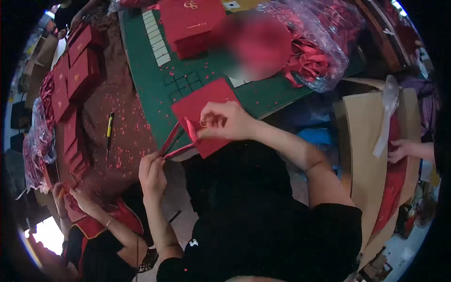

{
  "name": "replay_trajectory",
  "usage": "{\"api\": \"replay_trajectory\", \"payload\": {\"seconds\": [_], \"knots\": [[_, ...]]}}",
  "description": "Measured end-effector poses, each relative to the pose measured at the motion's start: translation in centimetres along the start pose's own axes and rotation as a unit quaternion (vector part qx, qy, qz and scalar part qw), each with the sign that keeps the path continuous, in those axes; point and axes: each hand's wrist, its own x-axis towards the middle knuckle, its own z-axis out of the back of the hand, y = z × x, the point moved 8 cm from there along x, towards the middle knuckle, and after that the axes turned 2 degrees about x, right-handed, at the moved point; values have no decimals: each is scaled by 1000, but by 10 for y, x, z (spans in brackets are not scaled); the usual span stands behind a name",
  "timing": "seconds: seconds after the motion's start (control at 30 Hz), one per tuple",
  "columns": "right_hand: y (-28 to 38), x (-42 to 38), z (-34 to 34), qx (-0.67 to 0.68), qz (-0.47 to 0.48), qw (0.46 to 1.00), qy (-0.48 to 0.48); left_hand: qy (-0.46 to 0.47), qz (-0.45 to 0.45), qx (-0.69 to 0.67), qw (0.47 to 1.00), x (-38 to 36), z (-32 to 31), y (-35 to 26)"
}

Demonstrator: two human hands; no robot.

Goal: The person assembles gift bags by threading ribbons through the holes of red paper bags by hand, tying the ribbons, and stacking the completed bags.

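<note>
A flat red square piece (221, 91), a bag or folder by its look, lies at a slant over the near edge of the green mat. A red ribbon (181, 151) runs from it in two strands down to the left. My left hand (152, 174) pinches the strands together at their far end. Over the red piece, my right hand (226, 121) has its fingers curled in a pinch at the ribbon's base, where a raised red fold shows. Its fingertips partly hide what they hold.
Stacked red bags with gold print (192, 23) stand on the green mat (145, 70), beside clear plastic with red ribbons (314, 56). More red stacks (82, 77), a yellow-black pen (110, 131) and scraps lie left. Co-workers' hands (82, 199) show left, another hand (399, 150) right by cardboard (364, 141).
</note>
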Motion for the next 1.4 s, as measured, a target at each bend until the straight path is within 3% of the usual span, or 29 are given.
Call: {"api": "replay_trajectory", "payload": {"seconds": [0.03, 0.07, 0.1, 0.17, 0.2, 0.27, 0.3, 0.4, 0.43, 0.5, 0.57, 0.63, 0.67, 0.7, 0.77, 0.83, 0.87, 0.9, 1.0, 1.07, 1.13, 1.17, 1.2, 1.27, 1.33, 1.37, 1.4], "knots": [[30, -11, 2, -195, 158, 967, -35, 2, 18, -9, 1000, -2, -1, 2], [54, -30, -8, -381, 301, 872, -64, 2, 6, -13, 1000, -6, 0, 0], [39, -35, -15, -457, 201, 866, -17, -11, 27, -22, 999, -12, 1, 3], [23, -49, -20, -605, 169, 778, -18, -27, 40, -48, 998, -5, 11, -7], [34, -57, -16, -546, 178, 818, -35, -44, 32, -77, 996, -3, 16, -13], [68, -64, -2, -502, 219, 835, -54, -83, -7, -90, 992, -1, 28, -21], [101, -67, 10, -516, 268, 806, -109, -95, -24, -79, 992, 7, 38, -30], [151, -55, 24, -520, 295, 781, -182, -129, -37, -78, 988, 28, 62, -46], [142, -36, 23, -495, 273, 808, -166, -133, -31, -93, 986, 31, 65, -44], [98, 12, 24, -460, 226, 851, -115, -83, 63, -64, 993, 34, 55, -25], [69, 28, 39, -510, 308, 769, -233, -39, 127, -40, 990, 38, 40, -6], [44, 37, 86, -520, 219, 783, -262, -29, 54, 231, 971, 42, 38, -15], [36, 34, 116, -567, 180, 740, -314, -46, 92, 200, 974, 37, 38, -5], [20, 36, 146, -601, 116, 729, -307, -43, 95, 203, 974, 36, 35, -3], [2, 32, 185, -672, 49, 673, -306, -93, 104, 85, 987, 37, 35, -4], [-14, 34, 203, -720, -88, 645, -241, -61, 102, 28, 992, 55, 22, -12], [-16, 35, 206, -693, -96, 676, -232, -71, 112, -4, 991, 56, 11, -7], [-19, 37, 207, -710, -64, 662, -231, -76, 109, -32, 991, 60, 3, -7], [-15, 40, 207, -702, -66, 677, -209, -42, 148, 74, 985, 68, -8, -10], [-19, 39, 217, -690, -2, 680, -248, -51, 165, 67, 983, 65, -13, -9], [13, 31, 206, -614, 39, 735, -285, -48, 174, 50, 982, 63, -17, -8], [32, 18, 198, -492, 157, 778, -357, -48, 179, 52, 981, 64, -18, -8], [41, 15, 185, -318, 162, 862, -359, -53, 195, 43, 978, 65, -17, -8], [51, 19, 142, 21, 141, 947, -289, -63, 227, 35, 971, 66, -17, -5], [40, 32, 97, 117, 55, 978, -166, -70, 226, 19, 971, 64, -19, -1], [38, 37, 73, 39, 26, 987, -152, -77, 221, 2, 972, 63, -20, 1], [35, 45, 50, 65, 38, 991, -112, -76, 221, 3, 972, 61, -21, 4]]}}
